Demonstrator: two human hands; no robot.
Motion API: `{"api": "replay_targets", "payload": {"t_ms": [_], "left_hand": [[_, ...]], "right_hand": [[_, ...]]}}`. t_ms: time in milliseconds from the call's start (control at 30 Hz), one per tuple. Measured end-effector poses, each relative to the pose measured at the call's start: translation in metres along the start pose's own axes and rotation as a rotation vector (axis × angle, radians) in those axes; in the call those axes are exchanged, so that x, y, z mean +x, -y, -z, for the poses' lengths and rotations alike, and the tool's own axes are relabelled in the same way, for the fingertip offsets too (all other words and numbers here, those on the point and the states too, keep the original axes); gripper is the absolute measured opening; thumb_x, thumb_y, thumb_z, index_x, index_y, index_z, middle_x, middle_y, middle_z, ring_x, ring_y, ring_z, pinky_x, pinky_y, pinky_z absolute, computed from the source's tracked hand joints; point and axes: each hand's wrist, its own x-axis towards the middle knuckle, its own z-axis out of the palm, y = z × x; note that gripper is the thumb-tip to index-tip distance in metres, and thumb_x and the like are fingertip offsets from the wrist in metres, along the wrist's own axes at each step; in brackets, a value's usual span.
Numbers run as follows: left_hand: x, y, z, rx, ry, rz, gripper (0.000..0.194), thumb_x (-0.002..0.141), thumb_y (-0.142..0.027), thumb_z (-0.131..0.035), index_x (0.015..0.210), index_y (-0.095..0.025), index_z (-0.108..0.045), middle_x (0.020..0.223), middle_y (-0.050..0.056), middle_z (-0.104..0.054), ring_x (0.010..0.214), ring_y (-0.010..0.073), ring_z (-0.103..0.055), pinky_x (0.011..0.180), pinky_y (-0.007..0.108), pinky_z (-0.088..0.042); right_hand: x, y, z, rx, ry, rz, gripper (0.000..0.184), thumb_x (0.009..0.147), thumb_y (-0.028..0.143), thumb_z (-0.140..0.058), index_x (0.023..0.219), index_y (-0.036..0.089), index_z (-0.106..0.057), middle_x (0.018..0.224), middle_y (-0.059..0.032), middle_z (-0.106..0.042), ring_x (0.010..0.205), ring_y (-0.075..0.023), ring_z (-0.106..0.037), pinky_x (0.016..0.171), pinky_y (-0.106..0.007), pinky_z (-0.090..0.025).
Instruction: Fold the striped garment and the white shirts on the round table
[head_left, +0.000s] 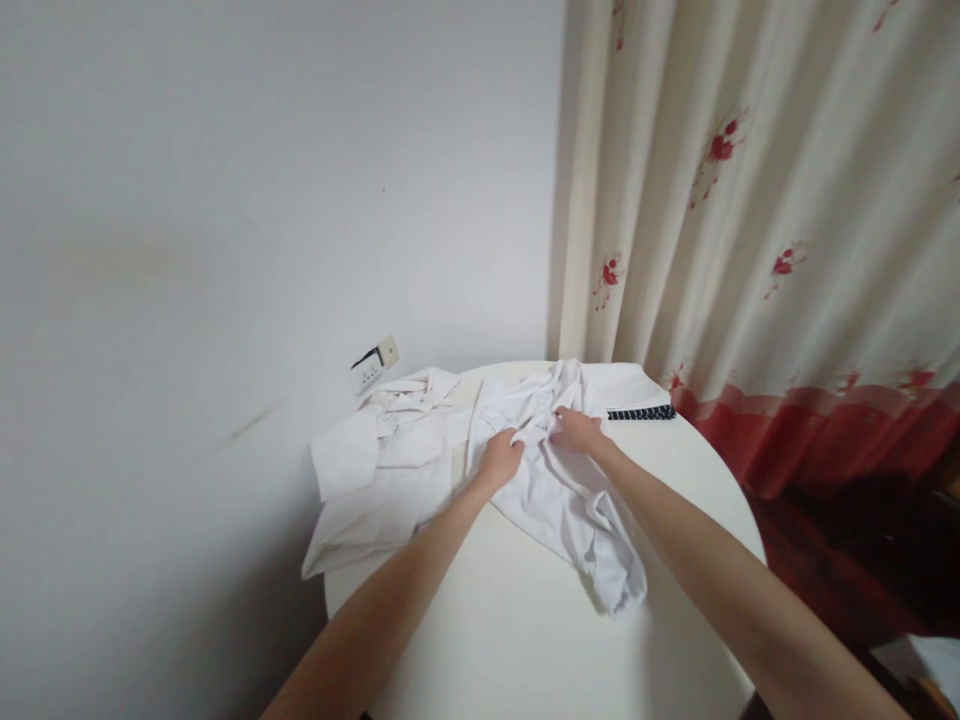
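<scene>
A crumpled white garment [540, 480] lies across the round table, with one part trailing toward me and another stretching to the back right. A black-and-white patterned band [641, 412] shows at its right end. My left hand [501, 458] is closed on the left side of the cloth. On the other side, near the middle folds, my right hand [576, 432] grips the fabric too, its fingers partly hidden. To the left of my hands, a second white garment [409, 445] with folded layers hangs over the table's left edge.
The white round table [480, 630] stands against the wall. A power socket [367, 370] with a dark plug or cord sits just above its left back edge. Cream curtains [675, 200] with red flowers hang at the right. A white object [922, 660] is at the lower right.
</scene>
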Motion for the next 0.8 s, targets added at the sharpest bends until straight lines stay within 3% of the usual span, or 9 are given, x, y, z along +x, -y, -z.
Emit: {"api": "replay_targets", "payload": {"t_ms": [67,133,267,367,433,533,633,733,800], "left_hand": [[0.0,0.01,0.025,-0.037,-0.131,0.034,0.026,0.09,-0.018,-0.041,0.097,-0.016,-0.066,0.1,0.011,-0.073,0.099,0.0243,-0.066,0.088,0.034,-0.05],[-0.001,0.026,0.054,-0.06,-0.256,0.068,0.026,0.088,-0.019,-0.037,0.091,-0.017,-0.063,0.092,0.008,-0.07,0.092,0.0232,-0.065,0.084,0.033,-0.05],[-0.015,0.071,0.105,-0.377,-0.539,0.175,0.02,0.08,-0.021,-0.039,0.086,-0.019,-0.058,0.081,0.002,-0.061,0.081,0.0203,-0.061,0.072,0.03,-0.053],[-0.037,0.106,0.126,-0.701,-0.623,0.341,0.018,0.073,-0.022,-0.045,0.087,-0.018,-0.056,0.082,0.001,-0.058,0.075,0.0183,-0.059,0.06,0.028,-0.054],[-0.054,0.128,0.132,-0.726,-0.631,0.419,0.022,0.068,-0.021,-0.049,0.089,-0.019,-0.054,0.086,0.002,-0.056,0.074,0.0173,-0.059,0.056,0.027,-0.055],[-0.078,0.148,0.131,-0.536,-0.594,0.432,0.046,0.064,-0.017,-0.055,0.109,-0.02,-0.051,0.1,0.005,-0.056,0.077,0.0186,-0.059,0.059,0.031,-0.058],[-0.095,0.139,0.12,-0.159,-0.589,0.246,0.068,0.067,-0.017,-0.059,0.133,-0.018,-0.044,0.12,0.013,-0.054,0.102,0.0283,-0.059,0.087,0.048,-0.057],[-0.111,0.096,0.102,0.157,-0.588,-0.105,0.058,0.079,-0.019,-0.058,0.137,-0.016,-0.048,0.131,0.017,-0.051,0.127,0.0354,-0.046,0.11,0.057,-0.038],[-0.123,0.059,0.085,0.19,-0.372,-0.348,0.044,0.087,-0.017,-0.053,0.13,-0.021,-0.056,0.123,0.013,-0.058,0.122,0.0303,-0.051,0.11,0.05,-0.039]], "right_hand": [[0.008,-0.002,0.0,0.046,-0.036,-0.028,0.013,0.08,0.019,-0.069,0.093,0.016,-0.065,0.097,-0.0103,-0.072,0.101,-0.0262,-0.063,0.094,-0.044,-0.041],[0.011,-0.008,0.007,0.158,-0.151,-0.043,0.005,0.079,0.017,-0.063,0.083,0.018,-0.065,0.092,-0.0088,-0.072,0.094,-0.0239,-0.063,0.087,-0.035,-0.044],[-0.003,-0.045,0.04,0.333,-0.408,-0.096,0.017,0.078,0.022,-0.053,0.09,0.021,-0.065,0.096,-0.0083,-0.073,0.089,-0.0238,-0.063,0.081,-0.031,-0.047],[-0.037,-0.097,0.061,0.476,-0.647,-0.186,0.021,0.072,0.029,-0.057,0.09,0.02,-0.064,0.088,-0.0062,-0.071,0.08,-0.0228,-0.062,0.074,-0.031,-0.048],[-0.068,-0.136,0.065,0.489,-0.656,-0.238,0.023,0.07,0.032,-0.06,0.089,0.019,-0.064,0.083,-0.0052,-0.069,0.076,-0.022,-0.061,0.07,-0.031,-0.049],[-0.111,-0.186,0.06,0.498,-0.482,-0.386,0.028,0.069,0.03,-0.06,0.095,0.018,-0.064,0.081,-0.0062,-0.069,0.071,-0.0217,-0.062,0.066,-0.033,-0.05],[-0.141,-0.2,0.056,0.381,-0.432,-0.415,0.041,0.069,0.026,-0.058,0.108,0.016,-0.063,0.092,-0.0122,-0.069,0.077,-0.0258,-0.065,0.07,-0.039,-0.053],[-0.156,-0.17,0.055,0.117,-0.563,-0.115,0.048,0.074,0.027,-0.059,0.121,0.019,-0.062,0.121,-0.0168,-0.063,0.112,-0.0327,-0.06,0.096,-0.049,-0.047],[-0.16,-0.137,0.051,0.011,-0.475,0.114,0.042,0.082,0.033,-0.059,0.123,0.025,-0.063,0.135,-0.0146,-0.058,0.126,-0.0336,-0.051,0.107,-0.052,-0.038]]}}
